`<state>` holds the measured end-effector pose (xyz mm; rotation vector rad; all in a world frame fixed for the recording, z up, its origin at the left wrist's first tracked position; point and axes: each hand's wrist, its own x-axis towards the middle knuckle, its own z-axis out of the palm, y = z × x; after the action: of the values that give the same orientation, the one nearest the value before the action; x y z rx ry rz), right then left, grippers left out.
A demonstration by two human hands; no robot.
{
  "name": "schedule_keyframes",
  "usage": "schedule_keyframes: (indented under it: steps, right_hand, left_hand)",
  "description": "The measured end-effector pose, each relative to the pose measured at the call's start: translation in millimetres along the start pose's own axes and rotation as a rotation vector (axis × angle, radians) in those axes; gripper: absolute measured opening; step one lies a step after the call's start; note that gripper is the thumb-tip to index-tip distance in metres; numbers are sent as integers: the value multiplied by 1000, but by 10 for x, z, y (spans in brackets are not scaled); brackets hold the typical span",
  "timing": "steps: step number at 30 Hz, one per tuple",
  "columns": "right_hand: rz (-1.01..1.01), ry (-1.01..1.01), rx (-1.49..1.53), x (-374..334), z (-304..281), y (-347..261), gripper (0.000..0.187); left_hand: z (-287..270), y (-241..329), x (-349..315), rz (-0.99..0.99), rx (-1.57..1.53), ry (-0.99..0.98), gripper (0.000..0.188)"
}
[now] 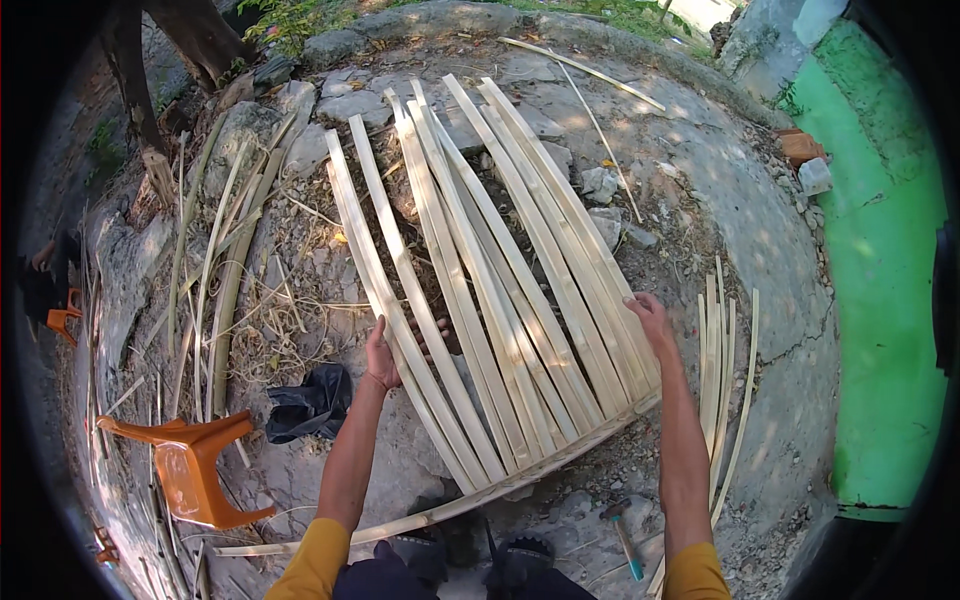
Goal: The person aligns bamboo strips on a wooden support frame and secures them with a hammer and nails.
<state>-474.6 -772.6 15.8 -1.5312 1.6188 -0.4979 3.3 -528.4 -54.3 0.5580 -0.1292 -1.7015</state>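
Several long pale bamboo slats (480, 290) fan out before me, their near ends meeting a long bamboo crosspiece (440, 512) that runs past them toward the lower left. My left hand (381, 357) is closed on the outer edge of the leftmost slat, its thumb up and its other fingers mostly hidden. At the opposite side, my right hand (652, 322) grips the edge of the rightmost slat, fingers curled over it. Between the slats the gaps are uneven, wider toward the far ends. How they are fixed to the crosspiece is too small to tell.
A hammer (622, 540) lies by my feet. An orange plastic chair (195, 470) and a black bag (308, 402) are at left, near bamboo poles (235, 280). More strips (735, 370) lie at right, beside a green wall (880, 300). Stones litter the ground.
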Motion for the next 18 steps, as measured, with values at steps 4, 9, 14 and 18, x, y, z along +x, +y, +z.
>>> schedule_keyframes:
  steps: [4, 9, 14, 18]
  right_hand:
    - [49, -217, 47, -153, -94, -74, 71]
    - [236, -527, 160, -221, -198, -32, 74]
    - [253, -624, 120, -347, 37, 155, 67]
    - [198, -621, 259, -434, 77, 233, 67]
  left_hand:
    - [-74, 44, -135, -9, -34, 5, 99]
    - [1, 161, -249, -144, 254, 18, 86]
    - [-10, 63, -352, -51, 376, 122, 84]
    - [111, 31, -329, -53, -79, -48, 120]
